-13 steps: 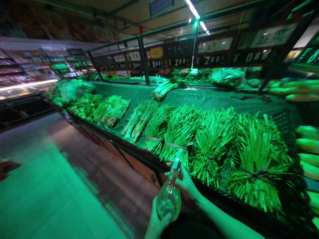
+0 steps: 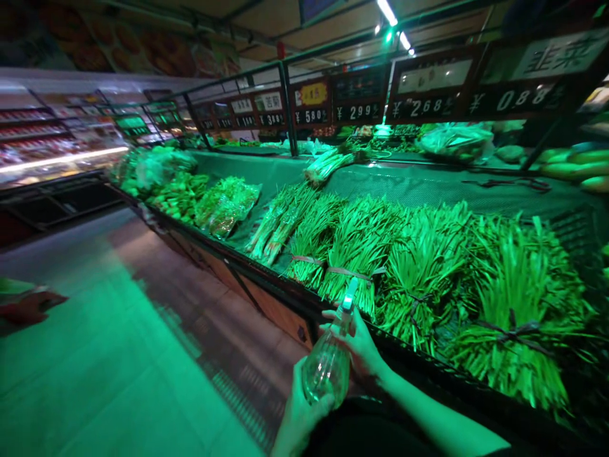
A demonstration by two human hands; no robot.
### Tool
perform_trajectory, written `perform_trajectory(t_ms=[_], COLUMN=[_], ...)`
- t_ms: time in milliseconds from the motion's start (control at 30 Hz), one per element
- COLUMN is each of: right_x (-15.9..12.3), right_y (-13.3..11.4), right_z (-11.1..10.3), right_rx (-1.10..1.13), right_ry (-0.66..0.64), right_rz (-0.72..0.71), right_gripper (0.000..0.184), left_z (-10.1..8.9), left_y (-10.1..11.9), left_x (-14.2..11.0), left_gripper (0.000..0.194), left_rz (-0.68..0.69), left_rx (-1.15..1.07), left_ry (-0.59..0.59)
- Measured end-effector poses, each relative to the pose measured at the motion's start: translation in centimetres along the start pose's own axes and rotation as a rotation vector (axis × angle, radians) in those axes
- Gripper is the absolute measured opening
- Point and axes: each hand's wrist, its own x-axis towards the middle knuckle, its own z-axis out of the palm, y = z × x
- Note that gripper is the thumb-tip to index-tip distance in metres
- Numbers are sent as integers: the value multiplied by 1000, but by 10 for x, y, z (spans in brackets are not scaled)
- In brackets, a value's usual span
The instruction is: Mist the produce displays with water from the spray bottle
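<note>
I have the clear spray bottle [image 2: 327, 374] in both hands, just in front of the edge of the produce stand [image 2: 419, 184]; my left hand [image 2: 299, 406] is curled round the rounded lower body, thumb across the near side; my right hand [image 2: 364, 349] is closed about the neck, just below the spray head [image 2: 349, 295]. To hold it well, I would let the left palm bear the weight and let the right only steady or turn the neck; smooth, curved walls like these could slip, so a broad, even hold seems safer than a hard pinch; I would also mind the spray head near the tied bunch of green leaves [image 2: 359, 247] beyond it, which look like Chinese chives.

Much is hidden from me; my right fingers are partly behind the neck, and I cannot make out a trigger or whether a finger is on one; my left fingers are mostly behind the glassy body; I cannot tell how much liquid is inside. What looks like another person's hand [image 2: 45, 301] is blurred and cut off at the left edge; the far shelves [image 2: 33, 124] are smeared, and the small price boards [image 2: 242, 113] are hard to read.
</note>
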Motion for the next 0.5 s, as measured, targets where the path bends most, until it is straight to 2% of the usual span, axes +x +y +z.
perform_trajectory(t_ms=[133,233,367,500], right_x=[5,7,14,34], right_y=[-1,6,20,33], right_z=[11,22,37,51], right_rx=[0,-12,-7,15], right_ry=[-48,-121,-169,-117], right_rz=[15,17,66,37], right_gripper=[78,79,74,66], left_z=[2,-3,-21,-43], left_y=[9,6,-2,9], left_x=[-3,-8,-5,19], left_gripper=[105,102,101,99], left_rz=[28,60,102,80], left_rx=[25,-5,-58,-25], left_ry=[32,41,78,60])
